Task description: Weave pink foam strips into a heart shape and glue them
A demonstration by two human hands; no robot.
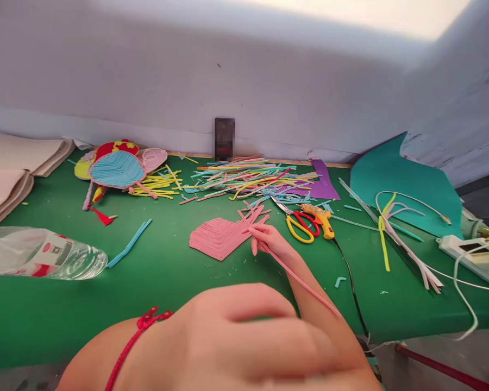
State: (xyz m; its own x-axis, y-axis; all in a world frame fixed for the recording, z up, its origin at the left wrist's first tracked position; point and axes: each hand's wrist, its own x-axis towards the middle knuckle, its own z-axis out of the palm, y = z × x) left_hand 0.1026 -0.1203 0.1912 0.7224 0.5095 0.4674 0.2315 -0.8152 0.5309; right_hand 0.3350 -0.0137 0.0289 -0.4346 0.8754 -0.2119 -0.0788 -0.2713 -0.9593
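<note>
A pink panel (218, 236) of strips laid in a chevron lies on the green table (158, 282), near the middle. My right hand (269, 241) rests at its right edge, fingers pinched on a long pink strip (305, 285) that runs back along my forearm. My left hand (244, 342) is raised close to the camera at the bottom, blurred, with a red string bracelet (140, 328) on the wrist. Nothing shows in it, and its fingers are too smeared to read.
A clear plastic bottle (36, 252) lies at the left. Scissors (297, 220) and a yellow glue gun (320, 217) sit right of the panel. Behind are several loose coloured strips (244, 179), finished woven pieces (116, 168), teal foam (403, 182) and a power strip (472, 252).
</note>
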